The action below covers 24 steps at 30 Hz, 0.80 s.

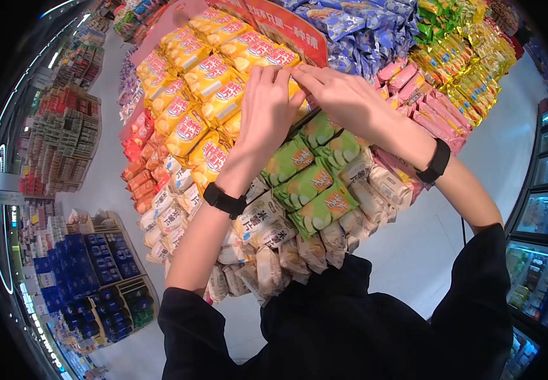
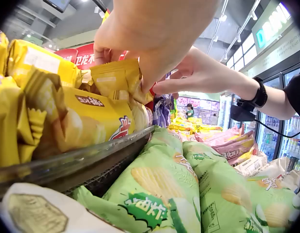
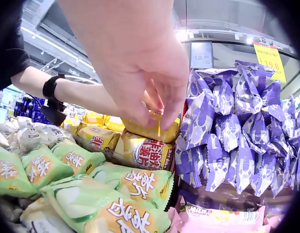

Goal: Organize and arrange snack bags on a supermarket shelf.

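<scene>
Pale shop floor point(image 1: 407, 259) shows to the right of the green bags point(image 1: 315, 183); just beyond these, the left hand point(image 1: 267, 104) pinches a yellow packet point(image 2: 116, 80) and the right hand point(image 1: 343, 95) touches it, its grip unclear. A lopsided tug could tear it or spill neighbouring packs point(image 1: 217, 88) over the divider point(image 2: 92, 153) onto the green bags.

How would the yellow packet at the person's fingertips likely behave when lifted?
The yellow packet probably flexes and crinkles: its film looks creased. It may be slightly slippery, given the glossy sheen. Nearby yellow packets picture chips, suggesting light, fragile contents.
</scene>
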Each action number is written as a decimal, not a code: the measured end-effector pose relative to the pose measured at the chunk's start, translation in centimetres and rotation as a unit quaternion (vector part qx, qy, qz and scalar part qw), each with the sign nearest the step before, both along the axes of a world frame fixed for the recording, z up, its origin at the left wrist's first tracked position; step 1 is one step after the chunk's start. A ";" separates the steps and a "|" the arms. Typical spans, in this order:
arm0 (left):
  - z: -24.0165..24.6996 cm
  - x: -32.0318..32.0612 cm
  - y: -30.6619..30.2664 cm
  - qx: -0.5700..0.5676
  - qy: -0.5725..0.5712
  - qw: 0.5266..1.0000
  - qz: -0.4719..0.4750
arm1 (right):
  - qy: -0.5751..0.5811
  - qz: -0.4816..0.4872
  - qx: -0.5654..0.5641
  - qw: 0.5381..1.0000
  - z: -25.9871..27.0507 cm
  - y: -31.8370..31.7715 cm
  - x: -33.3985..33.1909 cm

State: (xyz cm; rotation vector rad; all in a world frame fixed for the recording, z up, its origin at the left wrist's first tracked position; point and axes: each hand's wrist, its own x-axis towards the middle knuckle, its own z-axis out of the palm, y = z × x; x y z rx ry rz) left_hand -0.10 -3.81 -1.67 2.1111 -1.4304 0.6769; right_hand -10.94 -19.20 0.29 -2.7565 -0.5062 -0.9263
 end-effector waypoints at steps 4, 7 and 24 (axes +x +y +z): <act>0.4 -0.9 1.3 -0.009 0.017 1.000 0.015 | 0.024 -0.021 -0.048 0.998 -0.6 -0.3 1.2; 0.6 -1.2 2.8 0.030 0.016 0.999 0.024 | 0.001 -0.032 -0.078 0.996 -1.3 -0.8 1.9; 1.1 -0.3 3.2 0.072 -0.013 0.997 0.005 | -0.046 -0.022 -0.121 0.991 -1.1 0.5 2.3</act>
